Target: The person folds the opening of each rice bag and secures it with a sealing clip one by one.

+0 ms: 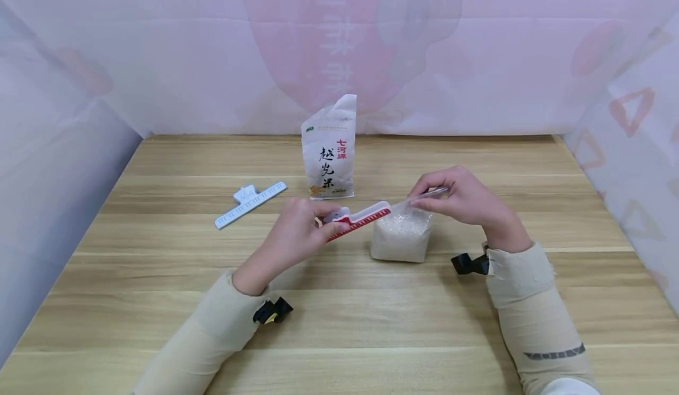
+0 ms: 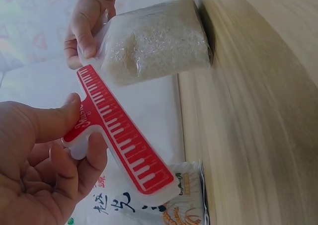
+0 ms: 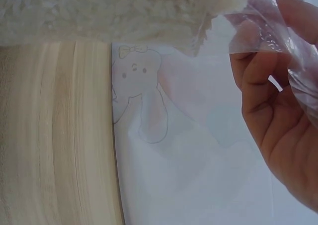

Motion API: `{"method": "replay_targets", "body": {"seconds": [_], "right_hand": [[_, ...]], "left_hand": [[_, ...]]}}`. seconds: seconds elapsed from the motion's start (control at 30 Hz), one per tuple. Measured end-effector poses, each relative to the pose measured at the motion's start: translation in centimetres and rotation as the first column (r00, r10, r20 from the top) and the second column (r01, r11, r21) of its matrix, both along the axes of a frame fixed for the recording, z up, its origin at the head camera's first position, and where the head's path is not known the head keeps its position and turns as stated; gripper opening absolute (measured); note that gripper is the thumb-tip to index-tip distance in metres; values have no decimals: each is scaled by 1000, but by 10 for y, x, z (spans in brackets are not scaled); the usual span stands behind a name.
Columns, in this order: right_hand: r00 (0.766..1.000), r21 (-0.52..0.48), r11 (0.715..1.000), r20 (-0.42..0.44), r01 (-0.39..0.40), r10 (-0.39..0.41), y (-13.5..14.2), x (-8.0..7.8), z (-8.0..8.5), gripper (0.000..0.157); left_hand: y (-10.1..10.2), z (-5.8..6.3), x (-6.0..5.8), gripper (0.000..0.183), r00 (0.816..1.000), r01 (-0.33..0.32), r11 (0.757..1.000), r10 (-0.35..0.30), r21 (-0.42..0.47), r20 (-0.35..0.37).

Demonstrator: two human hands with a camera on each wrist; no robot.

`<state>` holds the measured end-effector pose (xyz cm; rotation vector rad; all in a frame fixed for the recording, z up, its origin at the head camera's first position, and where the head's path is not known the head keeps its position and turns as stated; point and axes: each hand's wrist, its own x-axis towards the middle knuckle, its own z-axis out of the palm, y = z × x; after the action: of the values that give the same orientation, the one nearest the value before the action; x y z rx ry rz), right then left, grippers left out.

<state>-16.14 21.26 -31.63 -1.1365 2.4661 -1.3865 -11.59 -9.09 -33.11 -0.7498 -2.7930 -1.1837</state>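
Note:
My left hand [image 1: 302,228] pinches the handle of a red and white bag clip [image 2: 121,130] printed with piano keys. The clip's bar points toward the gathered top of a clear plastic bag of rice [image 1: 401,236], its end close to the plastic. That bag stands upright on the table, filled with white grains. With thumb and fingers, my right hand [image 1: 460,197] grips the bag's folded top, pulled out to the right. In the right wrist view the clear film [image 3: 263,26] passes between thumb and fingers.
A white paper rice bag [image 1: 330,153] with dark lettering stands upright behind the hands. To the left, a light blue bag clip [image 1: 249,203] lies on the wooden table [image 1: 339,336]. Printed white cloth [image 1: 185,59] hangs along the back and sides.

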Motion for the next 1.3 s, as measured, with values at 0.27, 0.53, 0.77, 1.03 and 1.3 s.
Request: {"method": "replay_targets", "body": {"seconds": [0.27,0.53,0.77,1.03,1.3], "right_hand": [[1000,-6,1000,-10,-17,17,0,0,0,5],[1000,-6,1000,-19,-15,15,-1,-1,1,12],[1000,-5,1000,-5,-12,12,-1,-1,0,2],[1000,-24,999,-9,-22,22,-2,3,-2,17],[1000,3,1000,-16,-1,1,-4,2,0,9]], "left_hand": [[7,3,4,17,999,-27,999,28,-28,32],[7,0,-1,14,1000,9,1000,-10,12,4],[4,-3,-5,13,999,44,999,-44,17,-5],[9,-4,-6,15,997,75,996,-74,47,-25],[14,-5,-7,24,999,42,997,-43,67,1]]}}
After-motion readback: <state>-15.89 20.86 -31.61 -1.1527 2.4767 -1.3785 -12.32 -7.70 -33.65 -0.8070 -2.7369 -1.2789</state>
